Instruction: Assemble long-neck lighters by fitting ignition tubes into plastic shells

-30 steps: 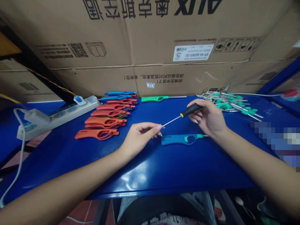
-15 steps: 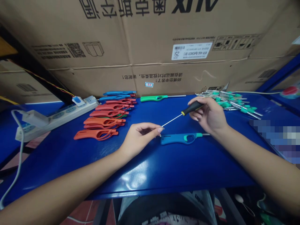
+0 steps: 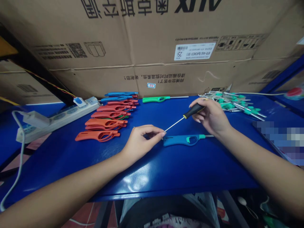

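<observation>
**Screwdriver tip at the pinched fingertips, blue lighter lying below**

The right hand (image 3: 210,115) holds a slim metal screwdriver with a black handle and a yellow collar (image 3: 190,112), its fingers wrapped about the handle. The left hand (image 3: 142,139) is narrowed to a pinch, thumb and forefinger meeting at the tip of the shaft; whether a small part sits between them cannot be told.

The likeliest fault is a slip at the tip. The shaft slants down from the right hand and is steadied only by the left fingertips, so a slight turn of the right wrist could push the point off line and into the skin. Should the pinch contain a small part, a loosened grip might drop it. A second risk concerns the blue plastic long-necked lighter (image 3: 177,141): neither hand appears to grip it, and on the glossy blue table (image 3: 201,167) a nudge from either hand could turn or slide it.

The lighter lies flat between the hands, on the wearer's side of the screwdriver shaft. Its butt is just beside the left fingertips, though contact cannot be judged; its metal neck runs toward the right wrist, which hides the end. Orange-red plastic lighter casings (image 3: 91,136) lie beyond the left hand to its left, and a heap of metal tubes with green plastic fittings (image 3: 237,103) lies past the right hand.
</observation>
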